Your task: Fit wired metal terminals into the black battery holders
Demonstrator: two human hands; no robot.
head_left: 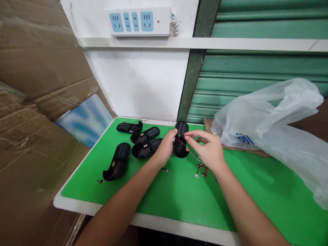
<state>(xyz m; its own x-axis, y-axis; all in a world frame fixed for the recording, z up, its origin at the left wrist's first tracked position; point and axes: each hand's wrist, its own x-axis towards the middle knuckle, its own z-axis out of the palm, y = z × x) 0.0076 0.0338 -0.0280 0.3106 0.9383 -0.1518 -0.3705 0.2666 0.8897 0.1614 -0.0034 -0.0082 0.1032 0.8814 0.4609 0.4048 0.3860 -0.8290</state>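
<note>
My left hand (166, 147) grips the left side of a black plastic housing (181, 147), with the thumb on its edge. The housing is held with its ribbed part away from me and its rounded hollow towards me. Red and black wires run out of it. My right hand (206, 145) pinches a thin red wire (189, 134) between thumb and index finger, just over the housing's right edge. Below that hand, a small cluster of metal parts with orange wiring (202, 166) lies on the green mat. A small switch-like part (165, 170) rests near my left wrist.
Several similar black housings with wires, one of them nearest the front (120, 159), lie at the left on the green mat (164, 201). A translucent plastic bag (261, 119) covers the right back. Cardboard (30, 102) stands at the left, and a power strip (140, 22) hangs above.
</note>
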